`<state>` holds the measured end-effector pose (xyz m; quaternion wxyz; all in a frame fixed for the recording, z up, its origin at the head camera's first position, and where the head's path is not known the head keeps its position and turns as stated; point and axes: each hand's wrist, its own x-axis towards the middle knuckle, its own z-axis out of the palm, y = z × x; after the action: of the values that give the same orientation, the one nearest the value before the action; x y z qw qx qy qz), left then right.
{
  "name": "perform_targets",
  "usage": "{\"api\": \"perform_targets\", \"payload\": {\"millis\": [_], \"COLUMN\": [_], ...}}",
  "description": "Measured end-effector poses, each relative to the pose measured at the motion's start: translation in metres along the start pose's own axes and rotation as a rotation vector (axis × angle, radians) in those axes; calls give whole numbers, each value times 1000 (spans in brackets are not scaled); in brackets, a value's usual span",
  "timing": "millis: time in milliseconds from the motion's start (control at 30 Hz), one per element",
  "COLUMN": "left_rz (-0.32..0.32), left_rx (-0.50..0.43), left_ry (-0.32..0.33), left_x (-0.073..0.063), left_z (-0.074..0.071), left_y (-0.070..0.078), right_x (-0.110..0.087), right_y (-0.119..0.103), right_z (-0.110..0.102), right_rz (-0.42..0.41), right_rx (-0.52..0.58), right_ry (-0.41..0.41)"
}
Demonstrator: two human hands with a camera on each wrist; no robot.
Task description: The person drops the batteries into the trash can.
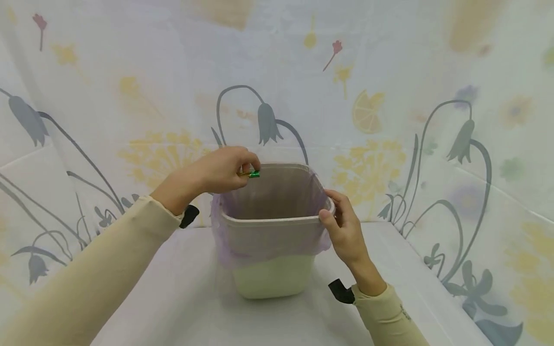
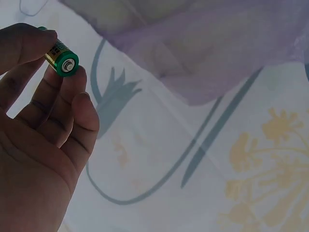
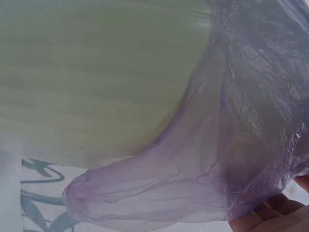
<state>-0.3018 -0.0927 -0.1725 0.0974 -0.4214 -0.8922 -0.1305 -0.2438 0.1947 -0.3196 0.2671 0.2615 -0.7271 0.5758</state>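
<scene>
Between thumb and fingers, my left hand (image 1: 222, 170) pinches a small green and gold battery (image 1: 254, 174) above the left part of a trash bin's opening. The battery's metal end (image 2: 70, 65) faces the camera in the left wrist view. A pale trash bin (image 1: 272, 281) stands upright, lined with a thin purple trash bag (image 3: 159, 193) folded out over its rim. My right hand (image 1: 346, 230) grips the bin's right rim, thumb outside in front and fingers over the far side. Only part of the right hand shows in the right wrist view, at the lower right corner.
The bin stands on a white-covered table (image 1: 173, 307). Behind it and at both sides hangs a white curtain (image 1: 294, 62) printed with flowers. Black wrist mounts (image 1: 342, 291) stick out from both sleeves.
</scene>
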Motion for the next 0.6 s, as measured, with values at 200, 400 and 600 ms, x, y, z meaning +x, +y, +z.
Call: {"api": "perform_targets", "payload": {"millis": [200,400,600], "left_rz": [37,60,72], "left_rx": [1,1,-7], "left_ry": [-8,-18,-39], "left_x": [16,22,21], "left_z": [17,35,47], "left_y": [9,12,9], "right_x": [0,0,0], "right_y": [-1,-1,0], "right_z": [-1,0,0], "right_rz": [-10,-9,-4], "right_rx": [-16,-22,-27], "right_ry": [-5,2,4]}}
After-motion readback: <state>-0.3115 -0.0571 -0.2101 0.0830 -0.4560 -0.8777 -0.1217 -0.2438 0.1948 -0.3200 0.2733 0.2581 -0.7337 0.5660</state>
